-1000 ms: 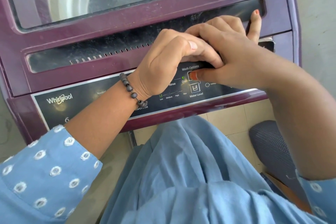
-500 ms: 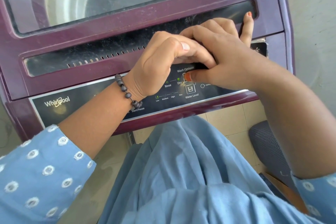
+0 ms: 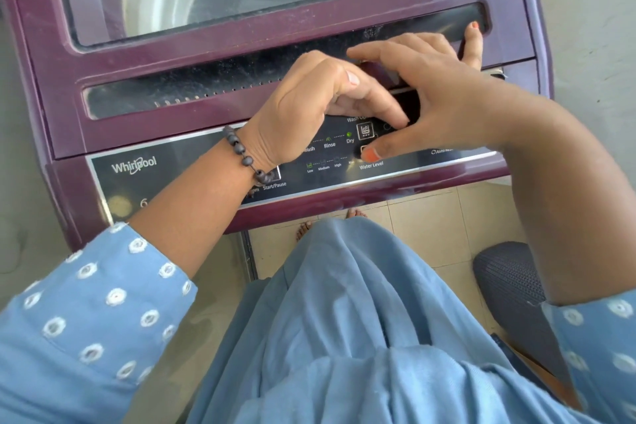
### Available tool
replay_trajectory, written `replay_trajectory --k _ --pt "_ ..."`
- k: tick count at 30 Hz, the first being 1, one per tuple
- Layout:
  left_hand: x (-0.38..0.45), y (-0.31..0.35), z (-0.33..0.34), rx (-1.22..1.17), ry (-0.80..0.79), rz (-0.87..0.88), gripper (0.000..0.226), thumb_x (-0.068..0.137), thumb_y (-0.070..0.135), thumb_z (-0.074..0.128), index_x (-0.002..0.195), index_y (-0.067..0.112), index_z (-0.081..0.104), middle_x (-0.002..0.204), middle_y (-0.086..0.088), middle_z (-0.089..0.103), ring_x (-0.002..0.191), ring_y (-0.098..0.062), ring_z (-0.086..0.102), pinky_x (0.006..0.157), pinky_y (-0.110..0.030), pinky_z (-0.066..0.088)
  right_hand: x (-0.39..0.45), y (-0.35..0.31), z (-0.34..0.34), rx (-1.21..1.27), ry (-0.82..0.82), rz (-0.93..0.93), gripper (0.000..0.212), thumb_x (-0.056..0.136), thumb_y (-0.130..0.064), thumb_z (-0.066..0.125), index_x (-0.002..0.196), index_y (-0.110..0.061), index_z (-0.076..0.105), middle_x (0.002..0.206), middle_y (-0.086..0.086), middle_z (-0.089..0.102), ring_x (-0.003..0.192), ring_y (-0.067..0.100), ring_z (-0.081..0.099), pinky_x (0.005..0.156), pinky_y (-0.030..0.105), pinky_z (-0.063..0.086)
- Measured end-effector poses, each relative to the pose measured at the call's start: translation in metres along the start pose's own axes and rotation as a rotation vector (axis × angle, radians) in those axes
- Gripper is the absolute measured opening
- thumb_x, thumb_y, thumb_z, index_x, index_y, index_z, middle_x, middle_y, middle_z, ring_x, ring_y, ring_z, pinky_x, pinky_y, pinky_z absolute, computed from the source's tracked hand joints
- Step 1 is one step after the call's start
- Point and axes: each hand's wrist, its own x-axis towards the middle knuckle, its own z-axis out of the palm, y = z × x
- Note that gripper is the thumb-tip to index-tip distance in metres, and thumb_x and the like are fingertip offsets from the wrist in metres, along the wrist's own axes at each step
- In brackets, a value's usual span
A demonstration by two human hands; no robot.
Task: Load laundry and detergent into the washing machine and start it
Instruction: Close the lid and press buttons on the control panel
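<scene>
Overhead, two empty hands, left (image 3: 303, 103) curled, right (image 3: 444, 93) splayed, on one washing machine (image 3: 241, 41) panel (image 3: 206, 169).

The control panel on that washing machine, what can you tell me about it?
The control panel is a glossy black strip with a silver edge along the maroon washer's front. White print reads Whirlpool, Start/Pause, Wash, Rinse, Dry, Water Level, Low, Medium, High. A green light glows above Dry. The right hand's orange-nailed thumb rests by Water Level; the left hand, with a beaded bracelet, hangs over its middle.
</scene>
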Motion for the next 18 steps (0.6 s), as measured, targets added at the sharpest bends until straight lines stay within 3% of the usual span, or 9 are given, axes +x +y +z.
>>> replay_trajectory --k 3,5,11,15,18 --pt "-0.023 0.008 -0.014 0.131 -0.168 0.165 0.052 0.085 0.011 0.026 0.092 0.01 0.077 0.096 -0.009 0.077 0.1 -0.023 0.07 0.09 -0.033 0.054 -0.001 -0.012 0.005 -0.109 0.031 0.027 0.11 0.054 -0.072 0.061 0.15 -0.038 0.021 0.151 -0.006 0.03 0.149 0.019 0.009 0.109 0.071 -0.013" --pt "-0.034 0.006 -0.025 0.136 -0.162 0.203 0.055 0.083 0.011 0.021 0.098 0.009 0.074 0.099 -0.009 0.076 0.1 -0.022 0.07 0.088 -0.027 0.052 -0.001 -0.026 0.013 -0.139 0.05 0.026 0.111 0.057 -0.072 0.064 0.151 -0.034 0.019 0.155 -0.003 0.025 0.151 0.021 0.0 0.11 0.072 -0.011" --pt "-0.052 -0.002 -0.047 0.158 -0.142 0.254 0.052 0.083 0.012 0.026 0.085 0.005 0.077 0.096 -0.01 0.076 0.094 -0.023 0.071 0.086 -0.028 0.052 0.008 -0.068 0.04 -0.266 0.148 -0.005 0.109 0.069 -0.073 0.063 0.152 -0.018 0.02 0.157 0.007 0.023 0.15 0.032 -0.014 0.109 0.073 -0.008" --pt "-0.06 -0.007 -0.054 0.114 -0.11 0.278 0.047 0.082 0.012 0.029 0.087 -0.002 0.074 0.091 -0.017 0.074 0.092 -0.024 0.071 0.085 -0.028 0.052 0.01 -0.081 0.049 -0.258 0.159 -0.014 0.109 0.072 -0.071 0.063 0.154 -0.017 0.016 0.157 0.008 0.021 0.15 0.032 -0.013 0.111 0.071 -0.006" --pt "-0.065 -0.002 -0.046 0.138 -0.134 0.304 0.046 0.081 0.015 0.03 0.093 0.004 0.073 0.092 -0.015 0.074 0.095 -0.021 0.07 0.086 -0.028 0.051 0.009 -0.08 0.046 -0.213 0.157 -0.012 0.107 0.072 -0.067 0.066 0.154 -0.019 0.016 0.155 0.002 0.023 0.15 0.029 -0.011 0.11 0.068 -0.011"
